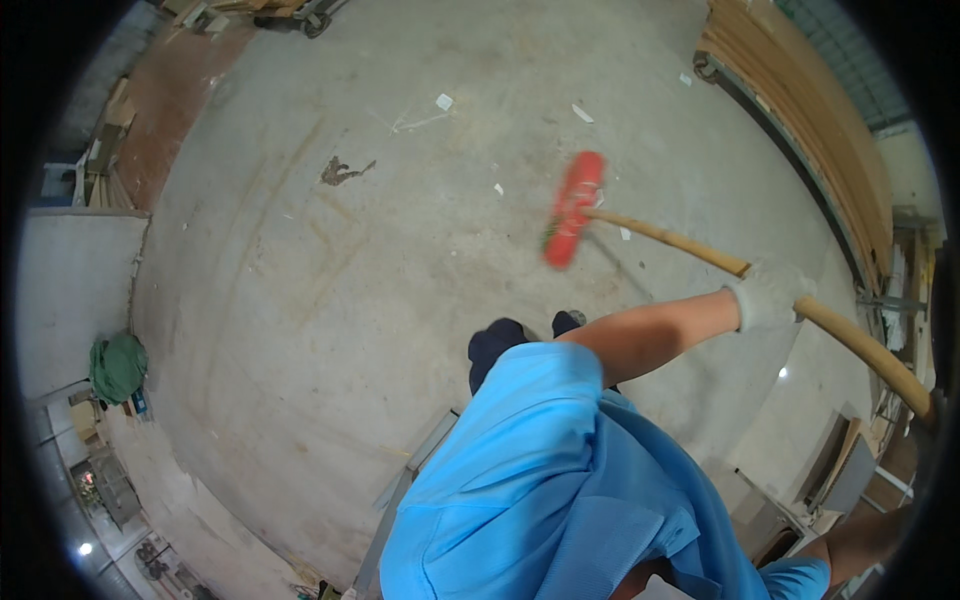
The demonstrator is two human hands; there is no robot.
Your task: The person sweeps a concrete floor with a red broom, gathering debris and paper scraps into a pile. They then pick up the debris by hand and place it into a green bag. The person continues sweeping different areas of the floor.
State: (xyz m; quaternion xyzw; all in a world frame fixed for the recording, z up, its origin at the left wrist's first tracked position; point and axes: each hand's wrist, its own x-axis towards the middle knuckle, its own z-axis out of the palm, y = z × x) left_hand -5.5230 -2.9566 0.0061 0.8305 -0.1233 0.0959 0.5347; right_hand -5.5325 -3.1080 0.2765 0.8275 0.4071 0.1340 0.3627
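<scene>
Gloved left hand [768, 294] clenches our broom handle [680, 243]; its long axis runs toward 10 o'clock, ending at the red broom head [573, 208]. Right hand probably holds the far end, unseen.

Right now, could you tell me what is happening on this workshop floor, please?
A person in a blue shirt is working a long wooden-handled broom with a red brush head over the grey concrete floor. The white-gloved left hand grips the handle midway; the right hand is near the handle's far end at the picture's edge and cannot be made out. Small white scraps lie ahead of the brush, and stacked wooden boards line the right side.
</scene>
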